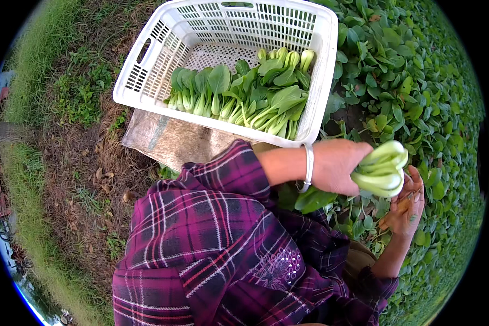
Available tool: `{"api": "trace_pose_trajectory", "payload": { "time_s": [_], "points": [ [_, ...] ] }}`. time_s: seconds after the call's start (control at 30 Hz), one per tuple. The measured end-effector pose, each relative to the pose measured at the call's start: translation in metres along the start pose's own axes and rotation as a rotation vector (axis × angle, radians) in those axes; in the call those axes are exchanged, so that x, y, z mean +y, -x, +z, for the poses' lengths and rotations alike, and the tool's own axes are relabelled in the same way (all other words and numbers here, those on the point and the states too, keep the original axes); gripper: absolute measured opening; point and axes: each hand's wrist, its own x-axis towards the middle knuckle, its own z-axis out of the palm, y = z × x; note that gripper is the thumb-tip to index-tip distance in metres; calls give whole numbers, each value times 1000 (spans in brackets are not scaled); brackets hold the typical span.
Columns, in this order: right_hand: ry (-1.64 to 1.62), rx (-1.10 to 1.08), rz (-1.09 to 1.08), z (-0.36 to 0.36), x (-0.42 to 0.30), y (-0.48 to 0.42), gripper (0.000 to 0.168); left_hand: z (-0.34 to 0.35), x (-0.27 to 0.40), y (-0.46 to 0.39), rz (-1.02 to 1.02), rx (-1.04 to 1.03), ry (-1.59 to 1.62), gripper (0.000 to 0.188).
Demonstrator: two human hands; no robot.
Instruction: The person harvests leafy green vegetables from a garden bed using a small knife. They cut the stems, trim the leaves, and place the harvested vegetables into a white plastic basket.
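Observation:
My left hand (338, 166), with a silvery bangle on the wrist, grips a bunch of bok choy (381, 171). Its pale stem ends point right, and some green leaves (316, 199) show below the wrist. Just below and right of the stem ends is my right hand (407, 205), palm turned up and fingers apart and loosely curled. A yellowish-brown patch shows at its palm; whether that is a bit of leaf I cannot tell. Above my left forearm stands a white slatted plastic crate (328, 73), with bok choy (220, 79) laid in rows inside.
Under the crate's near side lies a worn, dirty sheet or sack (175, 136). Dense leafy greens (432, 106) grow along the right. Dry grass and bare soil (77, 175) stretch along the left, with taller grass (28, 89) beyond. My plaid sleeve (228, 171) crosses the middle.

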Motion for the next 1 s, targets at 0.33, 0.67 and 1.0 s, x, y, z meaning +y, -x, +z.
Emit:
{"api": "trace_pose_trajectory", "payload": {
  "time_s": [0.33, 0.67, 1.0],
  "points": [
    [329, 457, 224, -56, 26, -25, 25, -232, -201, 75, -664, 767, -155, 47],
    [423, 547, 401, -83, 56, -48, 23, -194, -349, -26, -991, 651, -332, 51],
    [384, 544, 609, -96, 96, -63, 26, -128, -397, -87, -1138, 814, -169, 75]
  ]
}}
